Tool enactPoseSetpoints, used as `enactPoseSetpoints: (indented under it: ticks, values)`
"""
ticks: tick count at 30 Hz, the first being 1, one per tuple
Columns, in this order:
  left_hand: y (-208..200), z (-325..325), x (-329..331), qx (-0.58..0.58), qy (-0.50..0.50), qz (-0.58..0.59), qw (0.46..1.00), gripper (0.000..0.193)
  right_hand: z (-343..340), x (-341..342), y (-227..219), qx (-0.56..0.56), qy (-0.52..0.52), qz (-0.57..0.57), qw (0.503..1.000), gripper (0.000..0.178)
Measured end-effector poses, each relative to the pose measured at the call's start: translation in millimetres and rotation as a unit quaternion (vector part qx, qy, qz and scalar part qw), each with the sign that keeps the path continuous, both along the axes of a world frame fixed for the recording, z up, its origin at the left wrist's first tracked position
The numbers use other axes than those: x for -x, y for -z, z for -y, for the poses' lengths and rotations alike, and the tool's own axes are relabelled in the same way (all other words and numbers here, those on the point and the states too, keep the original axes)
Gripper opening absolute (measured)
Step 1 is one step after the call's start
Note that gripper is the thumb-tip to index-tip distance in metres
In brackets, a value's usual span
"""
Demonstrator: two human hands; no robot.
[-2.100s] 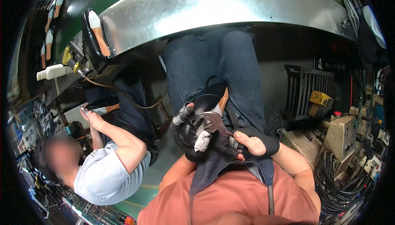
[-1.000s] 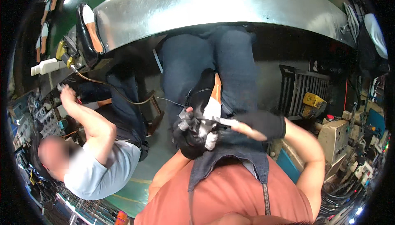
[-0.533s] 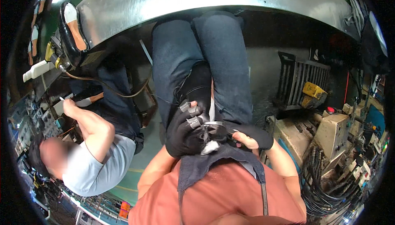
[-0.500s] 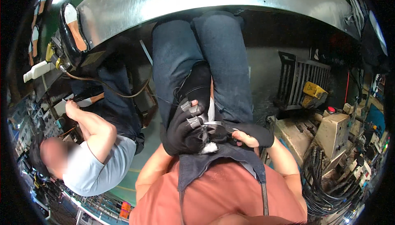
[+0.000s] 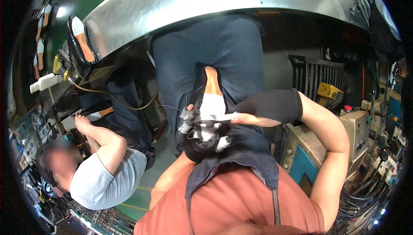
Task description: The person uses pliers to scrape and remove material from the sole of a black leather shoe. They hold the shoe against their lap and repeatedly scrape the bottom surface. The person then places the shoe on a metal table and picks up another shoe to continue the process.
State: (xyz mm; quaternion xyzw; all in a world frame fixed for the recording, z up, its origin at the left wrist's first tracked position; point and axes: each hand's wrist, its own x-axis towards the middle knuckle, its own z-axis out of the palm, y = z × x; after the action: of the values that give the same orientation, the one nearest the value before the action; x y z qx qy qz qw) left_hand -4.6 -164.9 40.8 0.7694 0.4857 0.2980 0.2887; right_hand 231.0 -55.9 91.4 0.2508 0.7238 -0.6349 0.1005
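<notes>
A black shoe (image 5: 212, 101) lies sole side up between my thighs, with its bare insole, tan at the far end and white nearer me. My left hand (image 5: 188, 125), in a black glove with grey tape round the fingers, is closed on the shoe's near end from the left. From the right, my bare-fingered right hand (image 5: 251, 119), in a black cuff, pinches a thin pale strip-like thing (image 5: 224, 117) that crosses the white insole; blur hides its kind. White fluffy material (image 5: 223, 144) bunches at the near end. A thin dark thread or wire runs left from my left hand.
A metal worktop (image 5: 193, 3) curves across the far side. On a stand at the left sits another black shoe (image 5: 81, 39), beside a hose (image 5: 137, 107). A co-worker (image 5: 109, 166) handles a shoe there. A beige machine (image 5: 350, 136) with cables stands at the right.
My right hand has moved up and outward, its elbow swinging out to the right. More of the shoe's insole shows between my thighs, which have drawn together.
</notes>
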Motion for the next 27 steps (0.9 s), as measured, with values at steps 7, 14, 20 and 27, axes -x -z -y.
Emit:
enactPoseSetpoints:
  ticks: [7,14,20,27]
  values:
    - [32,48,18,0.102,-0.122,0.097,0.983,0.078,66,13,10,0.048,0.115,-0.018,0.992,0.033]
    - [-5,52,30,0.288,-0.192,0.128,0.929,0.084,124,28,56,0.046,0.209,-0.078,0.974,0.032]
    - [-6,35,26,0.315,-0.265,0.229,0.882,0.081,83,31,33,-0.055,0.202,-0.07,0.975,0.034]
    - [35,48,32,0.241,-0.297,0.229,0.895,0.074,83,41,56,-0.137,0.179,-0.034,0.974,0.027]
